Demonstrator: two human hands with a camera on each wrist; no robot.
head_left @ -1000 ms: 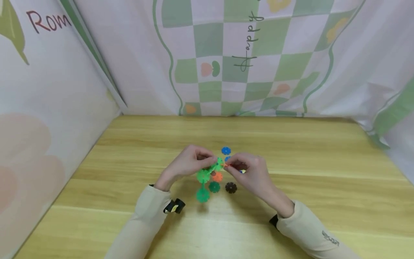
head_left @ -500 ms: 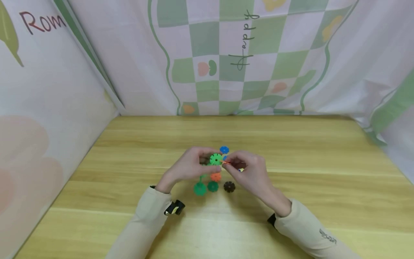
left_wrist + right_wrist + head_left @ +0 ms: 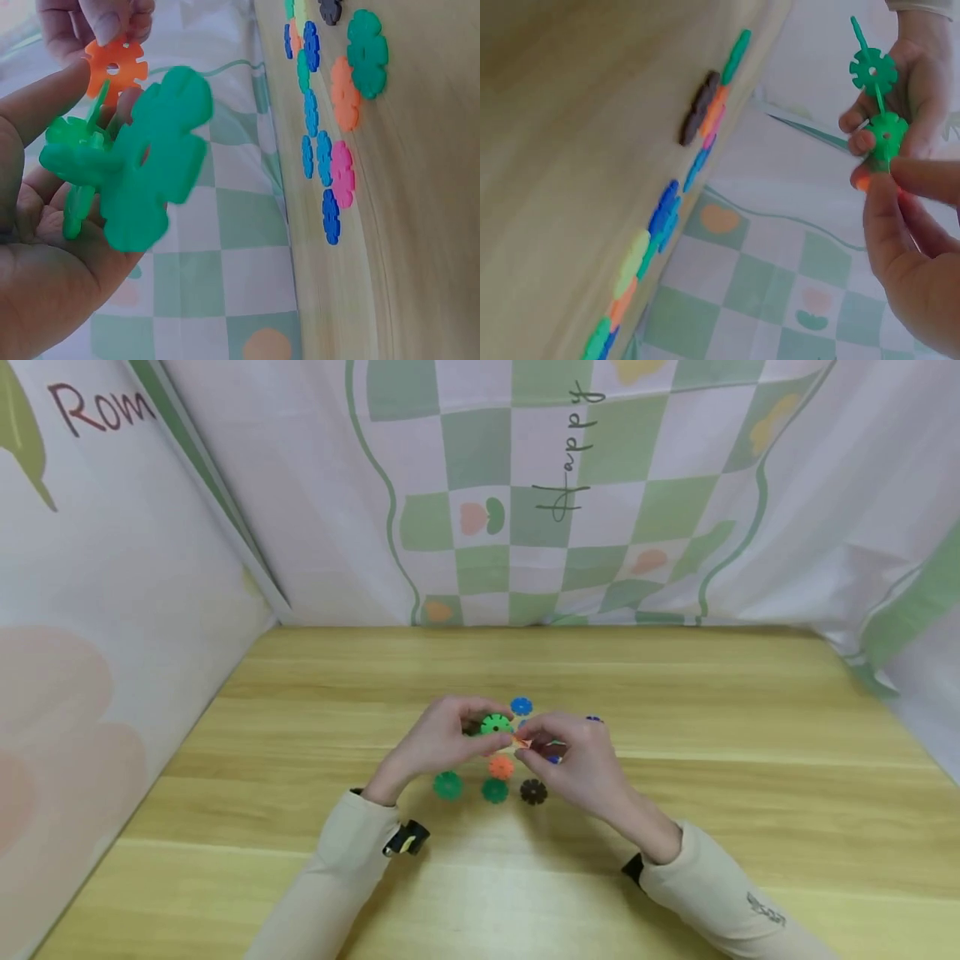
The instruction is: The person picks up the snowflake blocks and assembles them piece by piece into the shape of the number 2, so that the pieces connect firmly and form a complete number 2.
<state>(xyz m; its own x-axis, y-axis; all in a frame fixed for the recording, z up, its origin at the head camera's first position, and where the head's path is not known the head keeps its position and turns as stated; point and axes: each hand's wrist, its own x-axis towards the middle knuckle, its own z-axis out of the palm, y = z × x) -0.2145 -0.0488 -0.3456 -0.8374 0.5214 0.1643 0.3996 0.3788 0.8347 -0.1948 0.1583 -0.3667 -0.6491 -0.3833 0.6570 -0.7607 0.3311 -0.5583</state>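
My left hand (image 3: 442, 739) holds a joined chain of green snowflake discs (image 3: 495, 724) above the table. In the left wrist view a large darker green disc (image 3: 161, 199) sticks out from the chain, beyond the palm. My right hand (image 3: 581, 760) pinches an orange snowflake disc (image 3: 133, 71) between thumb and fingers, at the chain's edge. The right wrist view shows the chain's green discs (image 3: 886, 75) standing at angles to one another, with the orange disc mostly hidden behind the fingertips. Whether its slot is seated in the green disc, I cannot tell.
Loose snowflake discs lie on the wooden table (image 3: 675, 693) under and around the hands: orange (image 3: 501, 767), dark green (image 3: 495, 791), dark brown (image 3: 533, 792) and blue (image 3: 521, 706). In the left wrist view a pink disc (image 3: 343, 174) lies among several others. A printed curtain (image 3: 480, 443) hangs behind.
The green chain has turned in my left hand, and its lower disc has swung up and to the left. My right hand stays close, still pinching the orange disc.
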